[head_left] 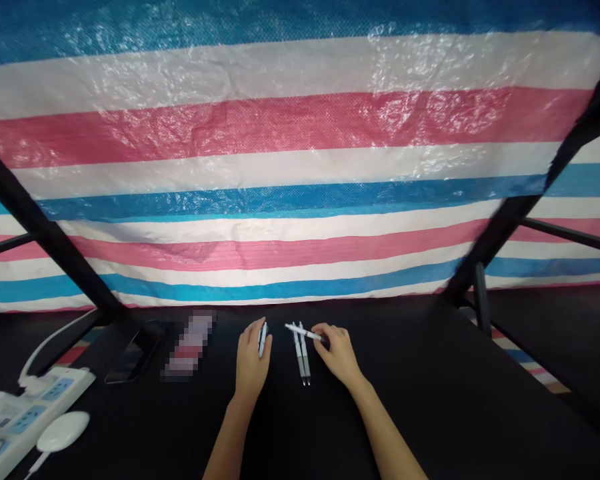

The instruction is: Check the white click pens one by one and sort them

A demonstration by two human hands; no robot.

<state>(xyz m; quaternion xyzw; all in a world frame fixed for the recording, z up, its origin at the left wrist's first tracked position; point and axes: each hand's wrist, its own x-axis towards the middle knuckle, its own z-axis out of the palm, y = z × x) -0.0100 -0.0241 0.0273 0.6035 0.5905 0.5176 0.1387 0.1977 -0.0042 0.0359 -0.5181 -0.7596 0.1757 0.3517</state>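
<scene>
My left hand (253,360) is closed around a white pen (263,339), which points away from me between thumb and fingers. Two white pens with grey grips, a left one (299,357) and a right one (305,357), lie side by side on the black table (330,427), their tips toward me. With its fingertips, my right hand (337,350) pinches another white pen (303,331) by its dark grip end. That pen lies crosswise over the far ends of the two pens; whether it touches them I cannot tell.
To the left are a dark phone (133,355) and a blurred-out pinkish item (190,347). A white power strip (35,413) with plugs and a white oval device (63,431) sit at the lower left. Black frame legs (495,243) and a striped tarp (280,253) stand behind.
</scene>
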